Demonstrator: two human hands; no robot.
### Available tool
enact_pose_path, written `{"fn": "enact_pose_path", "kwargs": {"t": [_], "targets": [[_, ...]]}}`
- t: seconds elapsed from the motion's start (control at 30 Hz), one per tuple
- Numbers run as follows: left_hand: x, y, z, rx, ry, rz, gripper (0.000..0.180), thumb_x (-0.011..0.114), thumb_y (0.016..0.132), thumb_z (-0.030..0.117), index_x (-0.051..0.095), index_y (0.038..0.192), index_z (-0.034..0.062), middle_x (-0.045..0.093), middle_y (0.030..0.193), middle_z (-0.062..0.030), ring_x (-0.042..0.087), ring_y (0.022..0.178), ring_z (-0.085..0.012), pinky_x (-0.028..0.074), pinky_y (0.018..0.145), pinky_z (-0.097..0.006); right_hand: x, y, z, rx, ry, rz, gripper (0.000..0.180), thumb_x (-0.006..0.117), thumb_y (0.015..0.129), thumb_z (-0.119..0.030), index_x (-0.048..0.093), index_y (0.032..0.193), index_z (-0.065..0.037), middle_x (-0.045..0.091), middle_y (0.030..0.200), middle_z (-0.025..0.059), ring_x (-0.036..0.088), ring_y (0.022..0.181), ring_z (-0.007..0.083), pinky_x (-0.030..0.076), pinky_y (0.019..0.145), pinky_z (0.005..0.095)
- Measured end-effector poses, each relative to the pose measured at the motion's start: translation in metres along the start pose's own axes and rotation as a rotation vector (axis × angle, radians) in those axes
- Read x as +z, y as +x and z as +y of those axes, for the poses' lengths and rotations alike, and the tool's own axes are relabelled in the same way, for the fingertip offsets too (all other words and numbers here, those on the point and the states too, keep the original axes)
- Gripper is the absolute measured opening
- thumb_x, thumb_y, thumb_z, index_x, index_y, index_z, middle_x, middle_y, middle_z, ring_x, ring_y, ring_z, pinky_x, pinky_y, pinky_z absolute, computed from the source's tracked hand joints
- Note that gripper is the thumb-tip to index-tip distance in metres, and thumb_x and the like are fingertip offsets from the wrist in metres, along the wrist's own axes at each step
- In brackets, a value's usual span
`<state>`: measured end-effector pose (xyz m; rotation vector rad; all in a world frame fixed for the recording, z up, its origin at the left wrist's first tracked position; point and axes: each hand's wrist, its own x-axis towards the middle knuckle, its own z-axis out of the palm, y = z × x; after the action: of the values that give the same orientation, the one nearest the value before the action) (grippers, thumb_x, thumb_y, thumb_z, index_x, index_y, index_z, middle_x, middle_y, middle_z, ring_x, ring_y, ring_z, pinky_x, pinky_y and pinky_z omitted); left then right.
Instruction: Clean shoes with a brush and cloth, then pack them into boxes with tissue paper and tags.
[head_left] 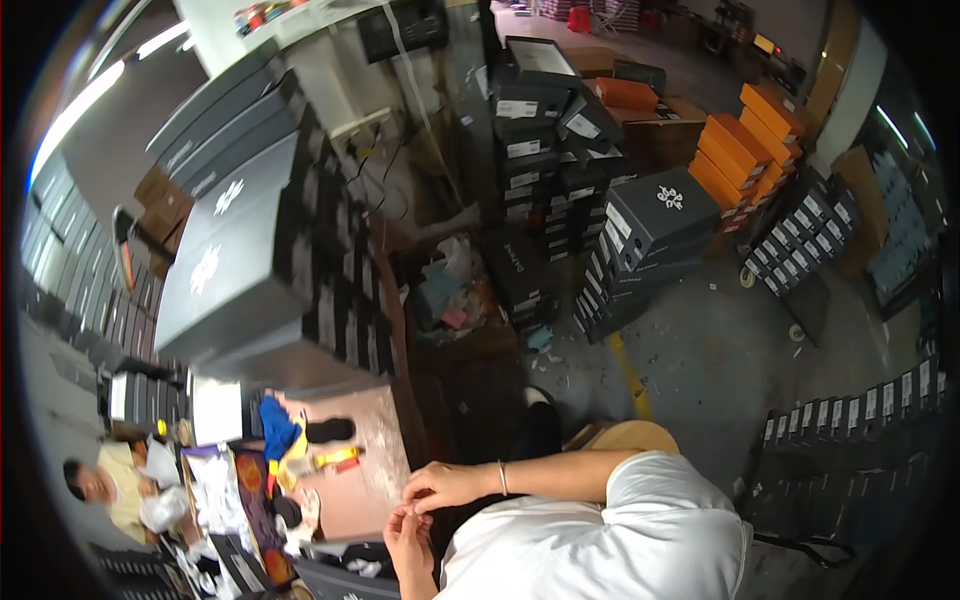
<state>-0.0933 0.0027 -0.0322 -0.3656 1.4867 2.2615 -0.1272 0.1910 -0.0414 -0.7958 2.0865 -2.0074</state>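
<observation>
My right hand (440, 487), with a thin bracelet at the wrist, reaches in over the near edge of a pinkish worktable (375, 425). Its fingers are pinched together and meet those of my left hand (408, 545) just below. The left fingers are closed too. Anything between the fingertips is too small to make out. Farther in on the tabletop are a blue cloth (278, 428), a yellow-and-red tool (322, 461) and a dark oblong thing (331, 430).
Grey shoe boxes (225, 250) rise in a tall stack beyond the table. More dark boxes (655, 215) and orange boxes (733, 155) stand on the floor to the right. A bin of scraps (455, 300) sits between. At far left, a co-worker (122, 490) is beside white wrapping.
</observation>
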Motion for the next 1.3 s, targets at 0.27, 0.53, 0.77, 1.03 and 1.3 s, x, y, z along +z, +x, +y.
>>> {"fn": "enact_pose_path", "kwargs": {"t": [0.27, 0.53, 0.77, 1.03, 1.3], "targets": [[0.095, 0.106, -0.048, -0.301, -0.039, -0.124, 0.017, 0.060, 0.093, 0.021, 0.057, 0.107, 0.0117, 0.060, 0.100, -0.0015, 0.055, 0.091, -0.0159, 0.045, 0.085, -0.036, -0.141, -0.040, 0.054, 0.132, 0.168, 0.186, 0.012, 0.061, 0.086, -0.012, 0.059, 0.091, -0.001, 0.064, 0.079, 0.0084, 0.061, 0.074, 0.0172, 0.048, 0.068, 0.0317], [0.194, 0.140, -0.041, -0.388, 0.592, -0.025, 0.045, 0.061, 0.092, 0.025, 0.047, 0.132, 0.0071, 0.057, 0.117, -0.0073, 0.056, 0.102, -0.0203, 0.048, 0.091, -0.037, -0.259, -0.095, 0.210, 0.425, -0.154, 0.663, 0.013, 0.067, 0.080, -0.019, 0.063, 0.085, -0.008, 0.063, 0.082, 0.0109, 0.062, 0.080, 0.0302, 0.048, 0.071, 0.0397], [0.181, 0.150, -0.071, -0.564, 0.786, 0.092, 0.031, 0.062, 0.093, 0.024, 0.059, 0.118, 0.0067, 0.060, 0.088, -0.0006, 0.050, 0.068, -0.0083, 0.045, 0.058, -0.024, -0.349, -0.045, 0.357, 0.635, -0.580, 0.476, 0.013, 0.057, 0.081, -0.015, 0.066, 0.086, -0.008, 0.060, 0.092, 0.0161, 0.064, 0.079, 0.0329, 0.051, 0.069, 0.0441], [0.154, 0.130, -0.095, -0.416, 0.979, 0.178, 0.033, 0.064, 0.092, 0.024, 0.058, 0.118, 0.0039, 0.059, 0.084, -0.0019, 0.049, 0.069, -0.0070, 0.043, 0.057, -0.024, -0.385, -0.032, 0.431, 0.705, -0.852, -0.060, 0.028, 0.051, 0.083, -0.019, 0.069, 0.099, -0.003, 0.064, 0.111, 0.0150, 0.062, 0.101, 0.0302, 0.040, 0.098, 0.0470], [0.158, 0.150, -0.090, -0.572, 0.858, 0.243, 0.033, 0.060, 0.094, 0.020, 0.056, 0.120, 0.0013, 0.059, 0.085, -0.0019, 0.050, 0.074, -0.0107, 0.043, 0.063, -0.025, -0.368, -0.067, 0.454, 0.779, -0.996, -0.322, 0.043, 0.050, 0.090, -0.025, 0.058, 0.122, 0.002, 0.056, 0.126, 0.0186, 0.038, 0.129, 0.0355, 0.022, 0.112, 0.0505]]}}
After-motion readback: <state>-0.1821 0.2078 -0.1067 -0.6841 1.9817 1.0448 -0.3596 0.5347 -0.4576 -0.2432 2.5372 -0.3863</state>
